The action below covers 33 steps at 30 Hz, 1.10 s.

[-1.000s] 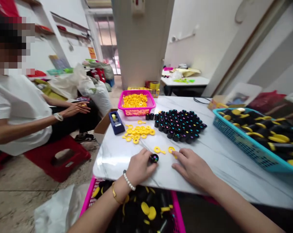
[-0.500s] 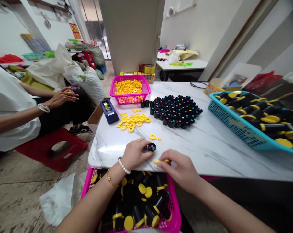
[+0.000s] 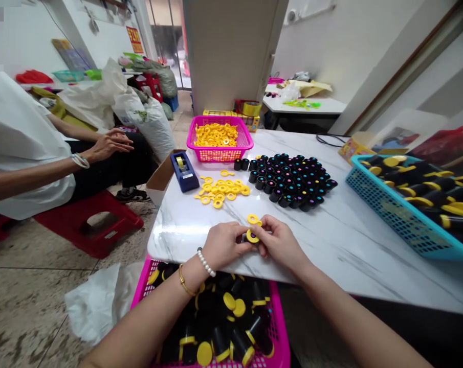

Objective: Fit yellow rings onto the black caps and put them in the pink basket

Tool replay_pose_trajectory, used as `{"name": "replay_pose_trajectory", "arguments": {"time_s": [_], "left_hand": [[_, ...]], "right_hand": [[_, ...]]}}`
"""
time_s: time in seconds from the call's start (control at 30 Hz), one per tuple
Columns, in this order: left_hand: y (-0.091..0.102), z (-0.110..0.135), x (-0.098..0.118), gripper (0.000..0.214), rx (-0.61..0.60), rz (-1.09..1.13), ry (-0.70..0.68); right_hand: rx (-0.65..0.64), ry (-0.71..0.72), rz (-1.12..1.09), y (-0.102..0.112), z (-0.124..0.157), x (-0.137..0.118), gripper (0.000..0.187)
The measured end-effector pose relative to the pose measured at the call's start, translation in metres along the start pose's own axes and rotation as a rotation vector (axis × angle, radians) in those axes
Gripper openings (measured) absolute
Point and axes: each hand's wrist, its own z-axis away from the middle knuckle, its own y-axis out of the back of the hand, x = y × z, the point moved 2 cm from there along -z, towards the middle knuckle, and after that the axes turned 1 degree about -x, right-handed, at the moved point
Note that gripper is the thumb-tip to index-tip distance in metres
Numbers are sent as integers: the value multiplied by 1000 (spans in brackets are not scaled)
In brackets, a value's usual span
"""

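Observation:
My left hand [image 3: 228,244] is closed around a small black cylinder, now mostly hidden by my fingers and a yellow piece. My right hand [image 3: 283,244] pinches that yellow ring with a tab [image 3: 248,237] over the cylinder's end; whether it is fully seated, I cannot tell. Just beyond my fingertips lies one loose yellow ring [image 3: 251,219]. Farther back, a pile of yellow rings [image 3: 221,191] rests on the marbled table [image 3: 177,235]. Right of it stand many black cylinders [image 3: 292,179] with coloured dots in their tops.
A pink basket [image 3: 285,332] of yellow-capped black tubes sits below the table edge. Another pink basket [image 3: 195,148] holds yellow rings, near a blue tape dispenser [image 3: 185,174]. A teal basket [image 3: 384,217] of capped tubes stands right. A co-worker [image 3: 20,138] sits left.
My right hand has brought the yellow ring up and left onto the cylinder in my left hand. The camera view has shifted slightly left.

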Motion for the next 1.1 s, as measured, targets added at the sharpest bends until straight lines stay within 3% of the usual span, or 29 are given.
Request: {"name": "replay_pose_trajectory", "arguments": {"time_s": [0.23, 0.4, 0.57, 0.8, 1.1], "left_hand": [[-1, 2, 2, 20, -5, -67, 3], [-1, 0, 1, 16, -6, -76, 22], [-1, -1, 2, 16, -26, -67, 23], [-1, 1, 5, 16, -26, -109, 66], [-4, 5, 13, 19, -14, -137, 161]], "right_hand": [[0, 18, -64, -1, 1, 6, 29], [146, 91, 15, 1, 1, -1, 30], [43, 12, -47, 1, -2, 3, 30], [131, 38, -9, 0, 2, 8, 31], [183, 182, 185, 2, -3, 2, 29]]}}
